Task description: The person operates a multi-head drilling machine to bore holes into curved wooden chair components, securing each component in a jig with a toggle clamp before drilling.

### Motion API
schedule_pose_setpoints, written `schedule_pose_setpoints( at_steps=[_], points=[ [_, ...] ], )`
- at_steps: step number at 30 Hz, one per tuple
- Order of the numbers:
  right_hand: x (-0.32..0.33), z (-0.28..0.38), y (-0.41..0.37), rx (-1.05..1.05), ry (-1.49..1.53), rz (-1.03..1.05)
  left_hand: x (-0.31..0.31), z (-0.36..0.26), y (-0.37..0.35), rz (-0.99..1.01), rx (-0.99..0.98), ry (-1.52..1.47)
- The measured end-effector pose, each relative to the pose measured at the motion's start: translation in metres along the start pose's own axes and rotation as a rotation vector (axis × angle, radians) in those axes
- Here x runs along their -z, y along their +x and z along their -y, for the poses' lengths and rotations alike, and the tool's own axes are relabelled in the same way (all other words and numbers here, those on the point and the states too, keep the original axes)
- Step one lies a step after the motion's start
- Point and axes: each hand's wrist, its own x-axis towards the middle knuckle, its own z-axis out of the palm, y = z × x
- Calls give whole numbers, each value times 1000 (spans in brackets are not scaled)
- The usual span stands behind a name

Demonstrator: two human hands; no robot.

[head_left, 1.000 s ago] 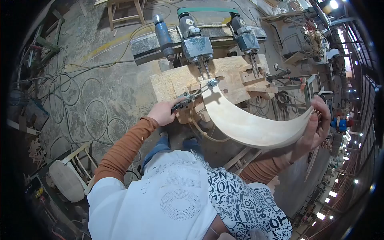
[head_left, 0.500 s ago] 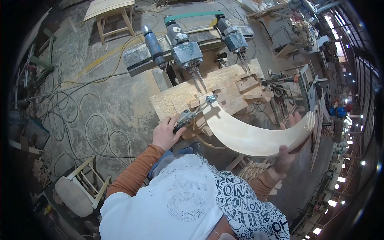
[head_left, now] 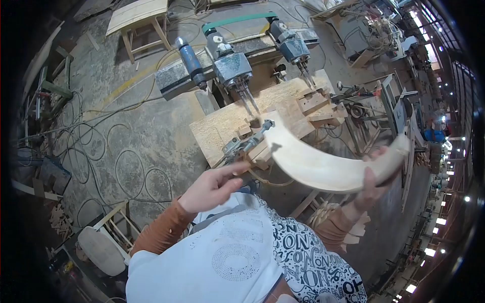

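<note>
A pale, bent wooden piece (head_left: 323,171) curves like a broad arc from the drilling jig toward the right. My right hand (head_left: 371,182) grips it near its far right end, thumb on the near side and fingers around the other edge. Its left end lies by the metal toggle clamp (head_left: 247,143) on the jig board (head_left: 217,134), beneath the drill bits. Just short of the clamp, my left hand (head_left: 214,188) is in the air with its fingers stretched out and nothing in it.
Two drill heads (head_left: 232,68) joined by a green belt (head_left: 240,21) stand over the sawdust-covered board, beside a blue cylinder (head_left: 190,60). Hoses and cables trail over the floor at left. A wooden stool (head_left: 103,250) stands lower left; cut wood pieces (head_left: 326,214) are stacked below the bent piece.
My left hand has let go of the clamp lever and drawn back toward my body. My right hand has closed on the bent wooden piece, which has shifted slightly right and up.
</note>
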Motion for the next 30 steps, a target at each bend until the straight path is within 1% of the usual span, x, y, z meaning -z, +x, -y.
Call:
schedule_pose_setpoints(
  at_steps=[1,3,4,5,7,8,9,11,12,13,15,16,17,18,19,20,21,22,23,24,25,26,27,28,29,30],
  points=[
    [8,3,6,30,14,-87,-3,-12,-4,-4,1,-7],
    [33,17,15,143,-85,-136,-4,-24,-6,159,-152,-10],
    [47,24,22,217,-137,-157,-5,-13,0,141,-188,62],
    [61,30,26,290,-194,-180,-8,-3,7,140,-191,65],
    [79,38,30,337,-152,-284,-20,13,22,109,-294,359],
    [94,39,32,327,-146,-307,-27,18,28,159,-265,399],
    [103,40,31,331,-146,-307,-38,23,35,158,-270,398],
    [123,38,29,220,-15,-397,-62,31,50,145,-365,409],
    [138,29,27,172,81,-359,-73,32,60,190,-314,383],
    [155,18,24,188,82,-377,-87,37,71,202,-328,399],
    [186,-13,18,-126,465,-297,-115,44,97,196,-321,46],
    [199,-31,14,-109,479,-309,-127,36,108,221,-217,-57],
    [210,-51,11,-244,613,-268,-140,37,122,221,-232,-34],
    [217,-72,10,-374,749,-217,-156,46,140,226,-244,-114],
    [221,-91,10,-468,846,-224,-171,54,158,233,-258,-191],
    [224,-110,8,-563,943,-225,-186,58,174,290,-230,-280],
    [233,-133,5,-707,1016,-199,-204,53,188,194,-445,-179],
    [238,-148,2,-750,821,-135,-223,52,202,219,-435,-256],
    [238,-165,-6,-783,866,-191,-242,55,214,244,-420,-334],
    [230,-142,-1,-877,790,-194,-261,56,223,243,-405,-452],
    [250,-190,-17,-897,830,-102,-279,58,234,243,-371,-570],
    [272,-241,-29,-857,1002,188,-297,69,246,167,-323,-605],
    [284,-260,-39,-944,889,157,-310,74,258,90,-278,-642],
    [289,-268,-43,-1034,768,127,-325,61,267,73,-289,-639],
    [297,-277,-43,-1042,773,148,-338,48,275,3,-315,-471],
    [301,-281,-40,-1208,748,185,-352,34,280,-71,-334,-306]
  ],
)
